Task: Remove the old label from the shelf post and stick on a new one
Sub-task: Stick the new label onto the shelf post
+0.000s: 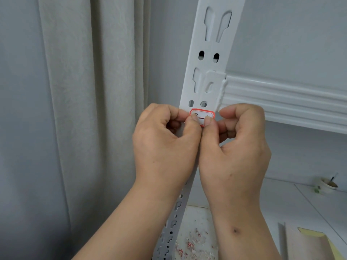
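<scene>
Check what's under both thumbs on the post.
Red-bordered label on the white post, pinned by left hand and right hand. Its lower edge and writing are mostly covered.

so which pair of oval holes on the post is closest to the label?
The lower pair, directly above the red-bordered label that both thumbs press. The other pair sits higher up the shelf post, above the beam bracket.

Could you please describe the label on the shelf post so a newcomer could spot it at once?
Find the white perforated metal shelf post. Just below its horizontal beam, both thumbs press a small white rectangular label. Its red border is the only colour on the post.
</scene>
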`<action>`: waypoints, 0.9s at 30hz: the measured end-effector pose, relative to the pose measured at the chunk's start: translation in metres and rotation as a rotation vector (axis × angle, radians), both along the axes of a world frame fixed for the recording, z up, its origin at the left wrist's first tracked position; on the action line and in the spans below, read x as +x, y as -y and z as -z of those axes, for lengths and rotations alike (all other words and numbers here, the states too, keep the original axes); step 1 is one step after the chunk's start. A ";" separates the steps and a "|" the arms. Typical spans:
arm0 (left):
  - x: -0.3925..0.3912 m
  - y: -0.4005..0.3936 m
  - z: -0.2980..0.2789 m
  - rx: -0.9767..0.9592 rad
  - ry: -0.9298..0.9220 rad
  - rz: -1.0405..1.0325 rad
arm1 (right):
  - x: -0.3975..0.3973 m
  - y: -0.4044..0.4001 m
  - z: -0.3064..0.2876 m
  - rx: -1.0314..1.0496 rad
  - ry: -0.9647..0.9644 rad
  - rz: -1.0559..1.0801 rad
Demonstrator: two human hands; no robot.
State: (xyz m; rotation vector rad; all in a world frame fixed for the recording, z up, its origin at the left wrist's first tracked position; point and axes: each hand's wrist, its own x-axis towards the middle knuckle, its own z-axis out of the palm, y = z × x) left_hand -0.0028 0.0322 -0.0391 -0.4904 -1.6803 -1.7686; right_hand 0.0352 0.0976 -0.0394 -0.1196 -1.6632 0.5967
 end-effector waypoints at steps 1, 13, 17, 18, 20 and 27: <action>0.000 0.000 0.000 0.000 -0.001 -0.004 | 0.000 0.000 0.000 0.000 0.003 0.001; -0.003 0.005 0.001 0.029 0.049 0.034 | 0.002 0.000 -0.003 -0.016 0.042 0.023; -0.004 0.005 0.002 0.061 0.072 0.098 | 0.001 -0.002 0.000 -0.031 0.047 0.007; -0.005 0.005 0.001 0.081 0.087 0.134 | 0.001 -0.003 0.001 -0.043 0.050 -0.005; -0.007 0.005 0.002 0.108 0.111 0.200 | 0.001 -0.005 0.002 -0.081 0.058 -0.031; -0.017 0.005 0.007 0.209 0.177 0.490 | 0.001 -0.007 0.007 -0.270 0.097 -0.165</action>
